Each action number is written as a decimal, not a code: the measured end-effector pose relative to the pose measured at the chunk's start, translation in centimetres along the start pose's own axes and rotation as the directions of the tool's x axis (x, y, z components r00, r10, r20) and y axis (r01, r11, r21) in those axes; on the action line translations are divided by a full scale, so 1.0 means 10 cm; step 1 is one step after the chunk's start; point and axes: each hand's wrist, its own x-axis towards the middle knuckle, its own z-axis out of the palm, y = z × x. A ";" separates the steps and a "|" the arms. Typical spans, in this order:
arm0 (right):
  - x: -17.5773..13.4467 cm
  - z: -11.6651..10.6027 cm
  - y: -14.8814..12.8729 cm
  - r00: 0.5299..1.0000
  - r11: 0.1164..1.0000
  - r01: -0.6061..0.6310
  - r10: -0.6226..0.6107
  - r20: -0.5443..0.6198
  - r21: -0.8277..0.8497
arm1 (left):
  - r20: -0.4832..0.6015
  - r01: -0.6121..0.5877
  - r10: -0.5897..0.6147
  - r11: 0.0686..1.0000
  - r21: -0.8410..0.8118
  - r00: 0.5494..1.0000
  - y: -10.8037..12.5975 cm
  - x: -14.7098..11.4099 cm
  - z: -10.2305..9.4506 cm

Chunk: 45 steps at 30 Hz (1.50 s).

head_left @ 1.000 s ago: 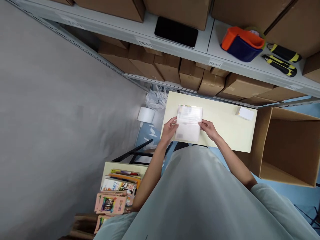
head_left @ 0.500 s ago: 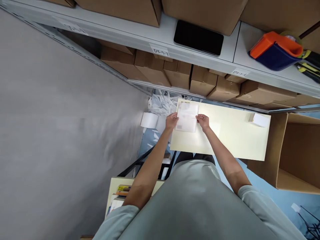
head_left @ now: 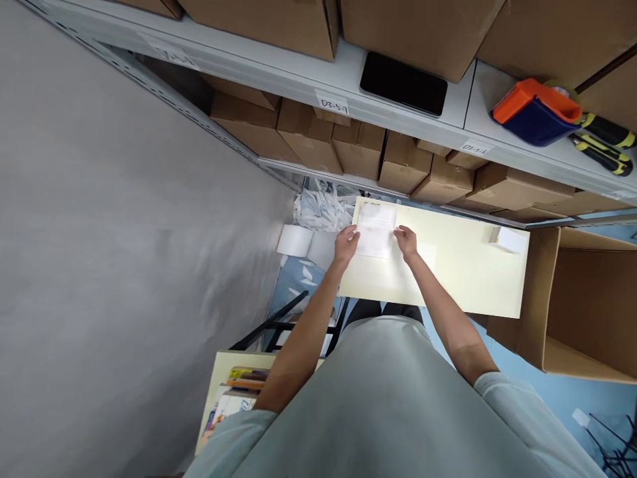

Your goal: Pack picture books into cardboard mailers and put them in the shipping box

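A thin, pale rectangular packet (head_left: 376, 231), like a sheet or booklet, is at the left end of the cream tabletop (head_left: 468, 279). Faint marks show near its top; its exact kind is too washed out to read. My left hand (head_left: 346, 245) has its fingers closed at the packet's left edge. On the opposite edge, my right hand (head_left: 407, 241) pinches with thumb and fingers. At the table's right end stands a small white box (head_left: 507, 239).
Shelves with cardboard boxes (head_left: 405, 159) rise beyond the table, holding a black phone (head_left: 403, 83), an orange-and-blue tape dispenser (head_left: 536, 111) and cutters (head_left: 602, 153). An open carton (head_left: 537, 299) stands right. White rolls (head_left: 294, 240), paper strips (head_left: 323, 207) and stacked books (head_left: 239, 398) are left.
The packet's printed face looks paler, and it appears a little lower and flatter between my hands. Both hands have shifted slightly right. The camera view has tilted a little.
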 end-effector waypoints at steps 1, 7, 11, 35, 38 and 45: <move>-0.08 -0.05 -0.06 1.000 1.000 -0.012 0.012 -0.026 0.002 | -0.003 -0.026 0.026 0.999 -0.023 1.000 0.04 -0.10 -0.04; -0.85 -0.57 -0.40 0.999 0.998 0.013 -0.016 0.049 0.056 | -0.028 -0.133 0.130 0.980 -0.145 0.991 0.24 -0.91 -0.30; -1.40 -0.93 -0.54 0.984 0.997 0.037 -0.049 0.171 0.069 | -0.006 -0.160 0.162 0.971 -0.178 0.987 0.38 -1.45 -0.33; -3.16 -1.08 -0.51 0.377 0.950 0.311 -0.155 0.913 0.033 | -0.716 -0.439 0.227 0.890 -0.121 0.660 0.03 -5.09 -0.10; -3.53 -0.96 -0.47 0.275 0.928 0.372 -0.132 0.952 0.021 | -0.806 -0.462 0.185 0.879 -0.121 0.562 -0.21 -5.57 -0.21; -4.61 -0.67 -0.38 0.018 0.864 0.501 -0.064 0.998 0.047 | -0.930 -0.500 0.161 0.866 -0.029 0.331 -0.62 -6.59 -0.58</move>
